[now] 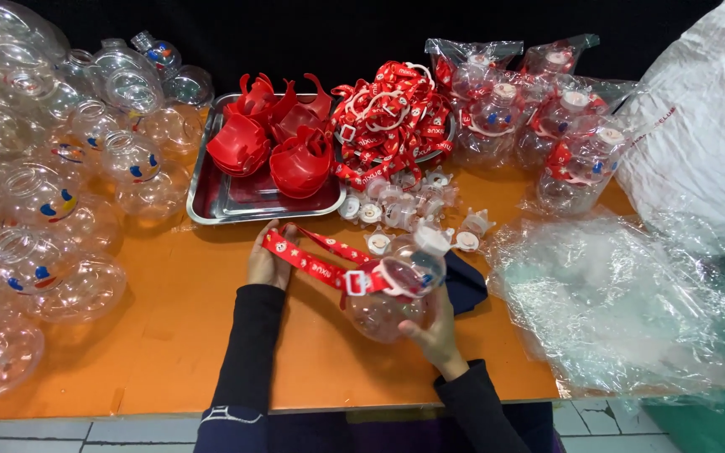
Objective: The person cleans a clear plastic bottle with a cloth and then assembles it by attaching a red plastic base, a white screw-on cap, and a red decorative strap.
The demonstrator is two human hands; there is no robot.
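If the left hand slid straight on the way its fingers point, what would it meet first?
Probably the near rim of the steel tray of red plastic pieces; the left hand holds the red strap, fingers pointing away across the table.

This was a small assembly and packing workshop. The orange surface (186, 335) carried goods in bulk: a heap of clear plastic bottles (35, 193), a steel tray (237, 205) of red holders (283, 138), a pile of red straps (392, 122), loose caps (400, 205), finished bottles in bags (547, 126), and empty plastic bags (631, 302).
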